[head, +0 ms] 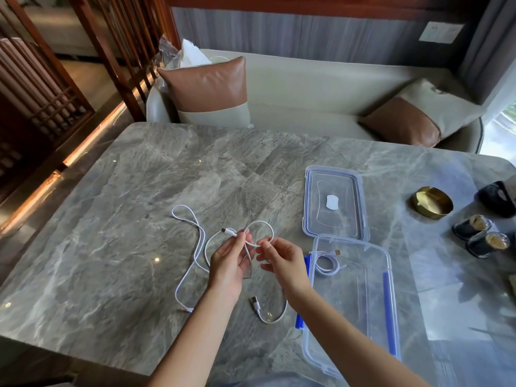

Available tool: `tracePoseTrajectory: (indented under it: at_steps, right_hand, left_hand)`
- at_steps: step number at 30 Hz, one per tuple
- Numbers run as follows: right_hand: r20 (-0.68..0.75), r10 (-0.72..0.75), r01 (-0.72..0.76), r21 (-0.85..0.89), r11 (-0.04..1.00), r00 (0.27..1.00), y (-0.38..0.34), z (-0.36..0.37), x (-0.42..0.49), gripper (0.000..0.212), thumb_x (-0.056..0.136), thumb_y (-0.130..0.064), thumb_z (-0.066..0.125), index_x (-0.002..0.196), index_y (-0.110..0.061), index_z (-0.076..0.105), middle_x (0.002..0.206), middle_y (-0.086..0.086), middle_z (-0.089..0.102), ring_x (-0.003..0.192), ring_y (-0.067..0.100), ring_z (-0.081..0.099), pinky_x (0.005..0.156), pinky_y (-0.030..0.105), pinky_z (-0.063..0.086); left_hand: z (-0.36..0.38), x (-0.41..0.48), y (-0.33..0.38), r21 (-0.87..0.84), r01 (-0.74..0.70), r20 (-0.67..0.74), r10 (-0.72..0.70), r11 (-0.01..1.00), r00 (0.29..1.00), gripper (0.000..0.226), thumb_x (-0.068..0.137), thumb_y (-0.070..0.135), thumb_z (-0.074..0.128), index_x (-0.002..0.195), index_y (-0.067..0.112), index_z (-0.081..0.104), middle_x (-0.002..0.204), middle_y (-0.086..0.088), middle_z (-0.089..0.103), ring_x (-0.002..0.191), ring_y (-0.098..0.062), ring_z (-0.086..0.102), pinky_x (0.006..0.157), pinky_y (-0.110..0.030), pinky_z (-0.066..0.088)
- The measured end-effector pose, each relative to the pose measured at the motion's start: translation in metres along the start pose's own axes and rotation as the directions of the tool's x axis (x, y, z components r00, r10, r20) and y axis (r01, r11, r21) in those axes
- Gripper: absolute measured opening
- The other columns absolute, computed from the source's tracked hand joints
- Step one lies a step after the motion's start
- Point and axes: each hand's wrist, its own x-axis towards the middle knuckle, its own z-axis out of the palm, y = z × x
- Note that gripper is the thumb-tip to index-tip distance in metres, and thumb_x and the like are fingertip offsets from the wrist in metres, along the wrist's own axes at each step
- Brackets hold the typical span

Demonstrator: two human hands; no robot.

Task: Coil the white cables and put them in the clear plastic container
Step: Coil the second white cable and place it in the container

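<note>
A long white cable (186,275) sprawls over the marble table in loose loops. My left hand (229,262) pinches it just behind its small plug (229,232). My right hand (282,259) grips the same cable a little to the right, and one loop (269,226) stands between the two hands. Its USB end (254,300) lies on the table below my hands. The clear plastic container (388,277) with blue clips sits open to the right. Inside it, at the far left corner, rests a coiled white cable (328,265).
The container's lid (333,202) lies flat beyond it. A brass dish (431,202), two small dark jars (472,226) and a black object (497,198) stand at the right edge. A sofa with cushions (212,93) runs behind the table.
</note>
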Motion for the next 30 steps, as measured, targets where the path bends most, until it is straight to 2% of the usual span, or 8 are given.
tracePoseTrajectory:
  at_steps: [6, 10, 12, 15, 18, 22, 26, 30]
  right_hand:
    - [0.027, 0.055, -0.056, 0.049, 0.997, 0.998, -0.004, -0.003, -0.001, 0.022, 0.094, -0.015, 0.053, 0.076, -0.018, 0.067, 0.071, 0.000, 0.064, 0.063, 0.008, 0.062, 0.062, 0.022, 0.051]
    - [-0.038, 0.086, -0.080, 0.142, 0.987, 0.996, -0.002, 0.003, -0.008, 0.008, 0.091, -0.014, 0.058, 0.086, -0.010, 0.063, 0.068, 0.003, 0.061, 0.049, 0.008, 0.056, 0.051, 0.021, 0.050]
    - [-0.012, 0.217, -0.213, 0.151, 0.965, 0.976, 0.004, 0.008, -0.017, 0.027, 0.096, -0.026, 0.050, 0.078, -0.010, 0.061, 0.062, 0.005, 0.058, 0.043, 0.008, 0.051, 0.045, 0.020, 0.046]
    - [0.168, 0.442, -0.456, 0.058, 0.888, 0.881, 0.012, 0.016, -0.027, 0.046, 0.098, -0.042, 0.037, 0.080, -0.013, 0.068, 0.065, 0.000, 0.070, 0.050, 0.009, 0.061, 0.047, 0.019, 0.048]
    - [0.182, 0.494, -0.526, 0.264, 0.808, 0.850, 0.012, 0.022, -0.023, 0.040, 0.097, -0.041, 0.042, 0.091, -0.010, 0.066, 0.072, 0.000, 0.074, 0.059, 0.009, 0.068, 0.052, 0.021, 0.053]
    - [0.132, 0.533, -0.506, 0.561, 0.655, 0.836, 0.003, 0.022, -0.011, 0.025, 0.095, -0.028, 0.050, 0.087, -0.008, 0.062, 0.066, -0.001, 0.072, 0.054, 0.006, 0.067, 0.046, 0.016, 0.051]
    - [0.039, 0.394, -0.356, 0.519, 0.777, 0.918, -0.002, 0.017, -0.004, 0.010, 0.094, -0.016, 0.054, 0.091, -0.011, 0.062, 0.071, -0.001, 0.064, 0.052, 0.004, 0.059, 0.047, 0.013, 0.048]
    - [-0.004, 0.110, -0.108, 0.119, 0.987, 0.994, -0.003, 0.017, -0.004, 0.017, 0.095, -0.019, 0.051, 0.090, -0.021, 0.068, 0.069, -0.007, 0.064, 0.058, 0.002, 0.056, 0.054, 0.014, 0.046]
  left_hand:
    - [-0.007, 0.002, 0.004, 0.047, 0.006, 0.015, -0.007, 0.999, 1.000, 0.013, 0.087, 0.008, 0.058, 0.083, 0.011, 0.070, 0.069, 0.005, 0.072, 0.064, -0.003, 0.067, 0.059, -0.014, 0.054]
    - [-0.009, 0.003, 0.005, -0.006, -0.045, -0.021, 0.044, 0.999, 0.999, 0.013, 0.086, 0.007, 0.060, 0.076, 0.009, 0.069, 0.061, 0.005, 0.068, 0.053, -0.002, 0.061, 0.052, -0.012, 0.051]
    - [-0.008, 0.004, 0.007, -0.022, -0.087, -0.038, 0.086, 0.996, 0.996, 0.010, 0.085, 0.008, 0.061, 0.078, 0.008, 0.068, 0.061, 0.005, 0.068, 0.053, -0.002, 0.060, 0.053, -0.012, 0.051]
    - [-0.003, 0.002, 0.006, 0.014, -0.138, -0.045, 0.138, 0.990, 0.989, 0.008, 0.085, 0.010, 0.062, 0.078, 0.009, 0.067, 0.061, 0.006, 0.066, 0.052, -0.001, 0.059, 0.055, -0.013, 0.052]
    - [-0.001, 0.000, 0.006, 0.118, -0.193, -0.029, 0.197, 0.974, 0.980, 0.009, 0.086, 0.010, 0.061, 0.080, 0.007, 0.067, 0.064, 0.003, 0.064, 0.054, -0.003, 0.057, 0.057, -0.014, 0.053]
    - [-0.008, 0.001, 0.009, 0.228, -0.256, -0.033, 0.270, 0.939, 0.962, 0.011, 0.087, 0.008, 0.060, 0.091, 0.000, 0.066, 0.070, -0.002, 0.062, 0.056, -0.006, 0.058, 0.056, -0.017, 0.054]
    - [-0.023, 0.004, 0.009, 0.294, -0.319, -0.062, 0.351, 0.901, 0.934, 0.011, 0.086, 0.008, 0.061, 0.080, 0.012, 0.068, 0.060, 0.007, 0.066, 0.051, -0.003, 0.057, 0.052, -0.014, 0.051]
    - [-0.038, 0.007, 0.008, 0.352, -0.371, -0.058, 0.416, 0.859, 0.908, 0.013, 0.084, 0.007, 0.063, 0.077, 0.016, 0.070, 0.061, 0.010, 0.070, 0.059, 0.001, 0.063, 0.052, -0.015, 0.051]
